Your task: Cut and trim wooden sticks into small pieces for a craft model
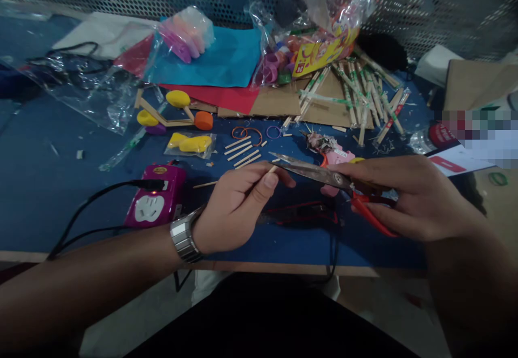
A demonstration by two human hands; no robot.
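My left hand [238,201] pinches a thin wooden stick [273,169] between thumb and forefinger; most of the stick is hidden by the hand. In my right hand [408,196] is a pair of scissors [319,173] with red handles, its blades pointing left. The blades lie close to the stick's tip; whether they touch it I cannot tell. Several short cut sticks [243,153] lie on the blue table just beyond my left hand. Behind the scissors rests a pink tool [338,157], partly covered by the blades and my right hand.
A purple power adapter [156,196] with black cables sits at left. Behind are wrapped chopsticks [364,94], a yellow clay packet [190,143], a stick-and-clay piece [174,118], blue sheets [230,56], cardboard [279,102] and a plastic bag [275,29]. The table edge [251,266] runs in front.
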